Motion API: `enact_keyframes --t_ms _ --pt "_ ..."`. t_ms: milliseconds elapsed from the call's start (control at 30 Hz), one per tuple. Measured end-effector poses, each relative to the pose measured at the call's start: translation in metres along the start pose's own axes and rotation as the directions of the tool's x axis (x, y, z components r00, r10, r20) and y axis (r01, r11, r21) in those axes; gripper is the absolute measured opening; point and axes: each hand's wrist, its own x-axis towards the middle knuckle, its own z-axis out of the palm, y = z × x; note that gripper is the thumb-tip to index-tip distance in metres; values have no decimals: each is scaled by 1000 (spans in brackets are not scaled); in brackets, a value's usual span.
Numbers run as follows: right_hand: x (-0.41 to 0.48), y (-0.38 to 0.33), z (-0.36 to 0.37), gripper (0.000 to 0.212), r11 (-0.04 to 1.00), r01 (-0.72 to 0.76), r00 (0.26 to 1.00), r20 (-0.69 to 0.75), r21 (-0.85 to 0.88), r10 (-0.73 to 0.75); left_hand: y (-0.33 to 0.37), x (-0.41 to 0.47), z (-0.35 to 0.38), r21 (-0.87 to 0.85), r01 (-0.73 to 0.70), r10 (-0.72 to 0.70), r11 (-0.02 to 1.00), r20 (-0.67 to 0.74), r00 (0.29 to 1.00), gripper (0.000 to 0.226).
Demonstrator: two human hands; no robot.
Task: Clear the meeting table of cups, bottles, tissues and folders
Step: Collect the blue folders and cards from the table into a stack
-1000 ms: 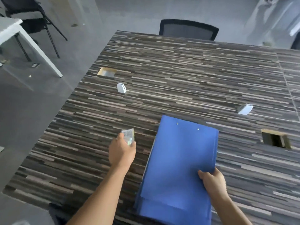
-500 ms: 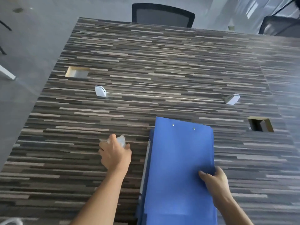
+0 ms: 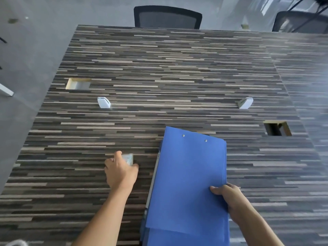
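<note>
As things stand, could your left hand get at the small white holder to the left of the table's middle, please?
Probably, though not freely: the table between is bare, but the left hand is shut on a clear packet, and the white holder sits farther out.

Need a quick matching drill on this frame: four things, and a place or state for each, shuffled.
Things:
1. blue folders
2. small clear packet
3. black mesh chair
4. white clip stand

States:
A. at the table's far edge
B. standing alone on the tabletop
C. gripped by the right hand
D. gripped by the left hand

Pairs: 1-C, 2-D, 3-A, 4-B
</note>
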Motion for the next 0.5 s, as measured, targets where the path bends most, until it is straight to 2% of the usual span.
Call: enact_keyframes --t_ms 233,367,500 --pt "-6 -6 1 17 998 58 998 14 -21 -57 -3 -2 -2 -5 1 -1 1000 -1 1000 70" --pt "-3 -6 -2 23 990 124 992 15 -74 -124 -5 -6 -3 14 16 -16 1000 5 1000 73" --pt "-6 -7 -3 26 994 109 988 113 -2 -108 -4 -9 -8 -11 3 -3 1000 -24 1000 72"
